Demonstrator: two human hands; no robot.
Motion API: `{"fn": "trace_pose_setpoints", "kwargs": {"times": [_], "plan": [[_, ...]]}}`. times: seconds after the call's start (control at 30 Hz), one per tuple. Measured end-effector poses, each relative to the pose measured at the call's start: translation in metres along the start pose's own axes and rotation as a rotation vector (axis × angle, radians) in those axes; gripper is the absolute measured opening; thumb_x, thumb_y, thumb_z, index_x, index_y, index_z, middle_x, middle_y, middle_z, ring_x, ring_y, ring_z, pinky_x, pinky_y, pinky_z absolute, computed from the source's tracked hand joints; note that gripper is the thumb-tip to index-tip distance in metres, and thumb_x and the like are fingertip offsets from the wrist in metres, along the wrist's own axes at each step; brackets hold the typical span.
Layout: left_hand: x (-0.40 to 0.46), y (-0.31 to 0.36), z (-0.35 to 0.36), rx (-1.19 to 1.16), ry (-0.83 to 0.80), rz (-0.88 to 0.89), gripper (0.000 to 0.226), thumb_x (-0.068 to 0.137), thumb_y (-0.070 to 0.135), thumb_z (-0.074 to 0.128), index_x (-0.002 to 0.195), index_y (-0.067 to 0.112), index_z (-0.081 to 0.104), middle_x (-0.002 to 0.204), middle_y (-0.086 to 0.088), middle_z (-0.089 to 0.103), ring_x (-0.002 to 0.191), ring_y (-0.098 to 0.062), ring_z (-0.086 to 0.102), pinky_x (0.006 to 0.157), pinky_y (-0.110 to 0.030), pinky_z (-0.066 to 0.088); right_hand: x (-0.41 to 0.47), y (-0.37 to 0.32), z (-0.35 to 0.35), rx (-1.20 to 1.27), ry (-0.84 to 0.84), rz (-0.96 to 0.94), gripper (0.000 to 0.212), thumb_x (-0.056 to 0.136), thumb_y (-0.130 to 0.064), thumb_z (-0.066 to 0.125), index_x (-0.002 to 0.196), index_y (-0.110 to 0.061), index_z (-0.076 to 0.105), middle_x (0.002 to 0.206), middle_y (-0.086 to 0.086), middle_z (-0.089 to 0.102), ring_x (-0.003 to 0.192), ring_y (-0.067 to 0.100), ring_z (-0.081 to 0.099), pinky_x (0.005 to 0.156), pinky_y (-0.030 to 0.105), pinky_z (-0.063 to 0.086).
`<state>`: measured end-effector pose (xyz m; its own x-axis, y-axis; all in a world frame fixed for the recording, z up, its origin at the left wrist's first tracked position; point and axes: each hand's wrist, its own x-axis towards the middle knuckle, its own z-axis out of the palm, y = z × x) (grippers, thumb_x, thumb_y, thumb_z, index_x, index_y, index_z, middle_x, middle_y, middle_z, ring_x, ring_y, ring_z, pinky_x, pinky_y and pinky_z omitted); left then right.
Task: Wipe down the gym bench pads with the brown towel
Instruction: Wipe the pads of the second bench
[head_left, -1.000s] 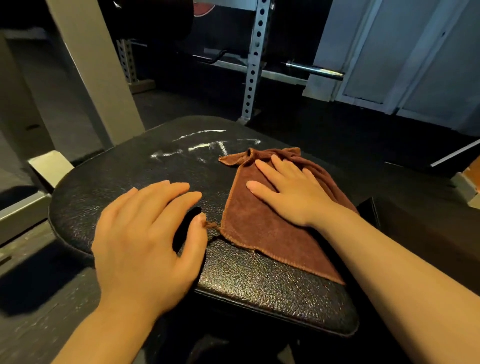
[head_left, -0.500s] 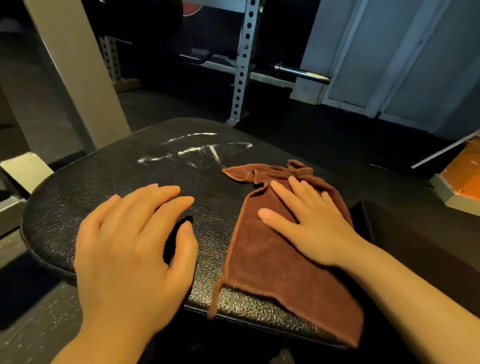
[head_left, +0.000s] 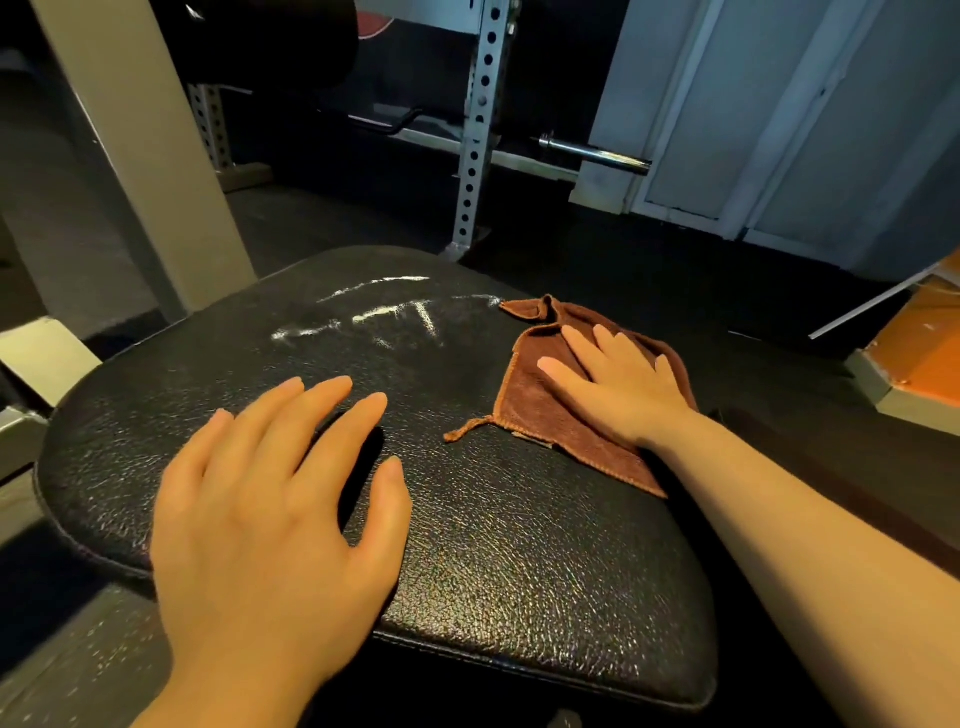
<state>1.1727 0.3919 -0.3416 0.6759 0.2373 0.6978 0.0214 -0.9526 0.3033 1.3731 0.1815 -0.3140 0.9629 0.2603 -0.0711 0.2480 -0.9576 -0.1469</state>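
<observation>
Spread flat, the right hand (head_left: 621, 387) pressed the brown towel (head_left: 550, 410) onto the bench pad (head_left: 519, 545); being soft, limp cloth, it likely handled best under a broad palm.

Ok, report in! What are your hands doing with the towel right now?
Right hand flat on brown towel, right side of bench pad. Left hand open, on pad. White streaks unwiped. Nothing blocking.

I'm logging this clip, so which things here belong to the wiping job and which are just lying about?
Job: towel, pad, white streaks, right hand, left hand.
Lying about: rack post, barbell, orange box.
</observation>
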Motion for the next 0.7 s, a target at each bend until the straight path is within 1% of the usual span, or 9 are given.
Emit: {"fn": "trace_pose_setpoints", "kwargs": {"times": [0.1, 0.2, 0.27, 0.3, 0.37, 0.4, 0.5, 0.6, 0.7], "plan": [[-0.001, 0.001, -0.001, -0.015, 0.009, -0.012, 0.045, 0.090, 0.040, 0.045, 0.116, 0.017, 0.074, 0.125, -0.004, 0.068, 0.124, -0.031, 0.059, 0.105, -0.055, 0.037, -0.033, -0.010, 0.003, -0.009, -0.049, -0.020, 0.069, 0.092, -0.071, 0.015, 0.154, -0.045, 0.002, 0.166, -0.003, -0.007, 0.152, 0.020, -0.007, 0.119, 0.059, -0.006], [0.000, 0.003, -0.002, -0.013, 0.009, -0.019, 0.045, 0.090, 0.040, 0.045, 0.117, 0.018, 0.073, 0.125, -0.004, 0.067, 0.125, -0.030, 0.058, 0.105, -0.056, 0.039, -0.076, -0.021, 0.006, -0.008, -0.078, -0.064, 0.071, 0.085, -0.073, 0.010, 0.151, -0.052, -0.004, 0.164, -0.009, -0.014, 0.150, 0.014, -0.016, 0.119, 0.056, -0.011], [0.000, 0.003, -0.002, -0.005, 0.010, -0.013, 0.045, 0.091, 0.040, 0.045, 0.118, 0.018, 0.073, 0.125, -0.005, 0.067, 0.125, -0.030, 0.058, 0.105, -0.055, 0.038, -0.107, -0.029, 0.010, -0.002, -0.074, -0.122, 0.078, 0.073, -0.084, -0.001, 0.146, -0.059, -0.011, 0.162, -0.013, -0.020, 0.148, 0.010, -0.023, 0.119, 0.052, -0.016], [-0.001, 0.003, -0.003, -0.003, 0.012, -0.011, 0.044, 0.091, 0.040, 0.045, 0.118, 0.018, 0.073, 0.125, -0.005, 0.067, 0.125, -0.030, 0.058, 0.105, -0.055, 0.037, -0.123, -0.033, 0.012, 0.004, -0.067, -0.163, 0.083, 0.063, -0.091, -0.011, 0.141, -0.064, -0.015, 0.160, -0.016, -0.024, 0.146, 0.008, -0.028, 0.118, 0.051, -0.017], [-0.001, 0.003, -0.003, -0.002, 0.026, -0.006, 0.043, 0.092, 0.039, 0.045, 0.117, 0.017, 0.073, 0.125, -0.005, 0.068, 0.125, -0.030, 0.058, 0.106, -0.053, 0.037, -0.146, -0.037, 0.014, 0.014, -0.086, -0.213, 0.087, 0.047, -0.094, -0.026, 0.130, -0.072, -0.021, 0.156, -0.021, -0.032, 0.141, 0.004, -0.036, 0.118, 0.049, -0.020], [-0.002, 0.004, -0.003, -0.006, 0.036, -0.001, 0.043, 0.092, 0.038, 0.046, 0.117, 0.017, 0.073, 0.124, -0.005, 0.068, 0.125, -0.029, 0.058, 0.106, -0.052, 0.036, -0.153, -0.036, 0.014, 0.020, -0.100, -0.211, 0.087, 0.044, -0.094, -0.028, 0.129, -0.073, -0.023, 0.154, -0.023, -0.035, 0.139, 0.002, -0.039, 0.117, 0.049, -0.021], [0.000, 0.005, -0.002, -0.027, 0.067, 0.008, 0.041, 0.092, 0.037, 0.047, 0.115, 0.017, 0.074, 0.123, -0.003, 0.068, 0.124, -0.027, 0.058, 0.106, -0.048, 0.036, -0.139, -0.031, 0.010, 0.053, -0.088, -0.113, 0.097, 0.039, -0.102, -0.016, 0.131, -0.072, -0.021, 0.153, -0.019, -0.038, 0.141, 0.008, -0.038, 0.118, 0.047, -0.020], [0.000, 0.004, -0.002, -0.018, 0.072, 0.009, 0.040, 0.092, 0.037, 0.048, 0.114, 0.017, 0.075, 0.123, -0.003, 0.068, 0.124, -0.026, 0.058, 0.106, -0.049, 0.037, -0.091, -0.021, 0.002, 0.072, -0.074, -0.004, 0.105, 0.051, -0.102, 0.002, 0.147, -0.059, -0.007, 0.163, -0.006, -0.021, 0.149, 0.018, -0.022, 0.120, 0.050, -0.013], [0.000, 0.004, 0.000, -0.013, 0.097, 0.008, 0.040, 0.092, 0.037, 0.048, 0.112, 0.017, 0.075, 0.122, -0.003, 0.069, 0.123, -0.027, 0.059, 0.104, -0.052, 0.042, -0.042, -0.010, -0.003, 0.041, -0.063, -0.016, 0.104, 0.058, -0.095, 0.011, 0.152, -0.051, 0.002, 0.166, -0.002, -0.011, 0.152, 0.021, -0.013, 0.120, 0.054, -0.009]]}}
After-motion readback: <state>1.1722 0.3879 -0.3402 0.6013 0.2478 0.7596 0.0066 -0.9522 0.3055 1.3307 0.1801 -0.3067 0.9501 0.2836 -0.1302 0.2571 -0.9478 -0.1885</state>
